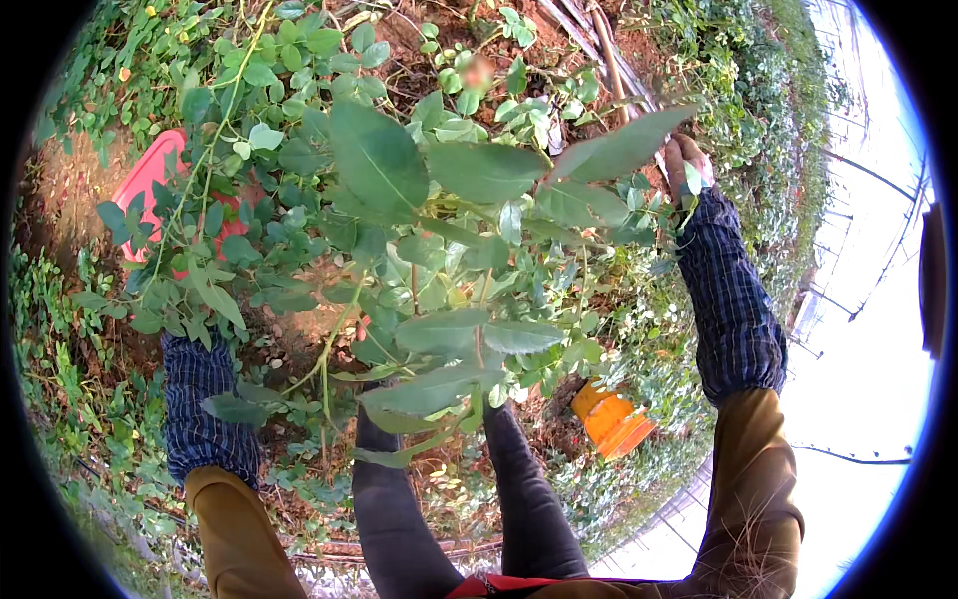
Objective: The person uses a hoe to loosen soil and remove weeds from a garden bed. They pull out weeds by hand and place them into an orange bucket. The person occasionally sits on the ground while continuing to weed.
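A leafy green bush, its leaves [374, 160] like a rose's, fills the middle of the head view, some leaves very close. My left arm, in a dark checked sleeve cover [210, 399], reaches into the foliage at the left. Leaves hide my left hand and whatever it touches. My right hand [689, 163] is raised at the bush's right side, its fingers bent in among leaves and stems. A small leaf [693, 178] covers part of this hand, and what its fingers hold cannot be made out.
A pink plastic object [150, 185] lies beyond my left arm, partly behind leaves. An orange pot-like container [611, 421] rests tilted, right of my legs [399, 509]. Pale dry sticks [599, 50] lie at the far side. Dense plants border both sides.
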### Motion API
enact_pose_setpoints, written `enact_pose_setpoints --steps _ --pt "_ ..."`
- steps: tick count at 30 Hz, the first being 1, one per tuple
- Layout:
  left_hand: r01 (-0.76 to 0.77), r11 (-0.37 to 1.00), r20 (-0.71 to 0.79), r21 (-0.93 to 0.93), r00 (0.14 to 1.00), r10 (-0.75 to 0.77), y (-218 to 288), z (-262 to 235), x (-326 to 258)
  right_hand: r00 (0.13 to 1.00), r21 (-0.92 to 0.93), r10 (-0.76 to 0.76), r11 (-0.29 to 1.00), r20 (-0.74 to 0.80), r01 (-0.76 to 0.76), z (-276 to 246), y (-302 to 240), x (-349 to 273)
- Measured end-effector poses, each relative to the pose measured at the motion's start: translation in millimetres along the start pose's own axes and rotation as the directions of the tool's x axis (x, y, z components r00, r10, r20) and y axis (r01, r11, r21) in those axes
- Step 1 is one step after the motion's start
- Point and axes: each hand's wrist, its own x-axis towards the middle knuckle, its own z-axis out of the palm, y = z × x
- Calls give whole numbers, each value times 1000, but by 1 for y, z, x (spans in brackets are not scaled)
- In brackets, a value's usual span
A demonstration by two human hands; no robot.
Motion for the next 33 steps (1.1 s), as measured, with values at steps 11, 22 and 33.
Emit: enact_pose_setpoints --steps 11,22,33 --pt "-12 880 -121 -475 991 -52 -28 33 -26 988 -13 1 1000 158 1 34 21 86" --pt "-208 768 -251 -606 966 63 15 32 -99 873 -157 77 988 481 -1 82 -9 120" --pt "-419 602 -213 -680 898 385 74 8 -182 824 774 -68 395 563 -496 -66 61 66"
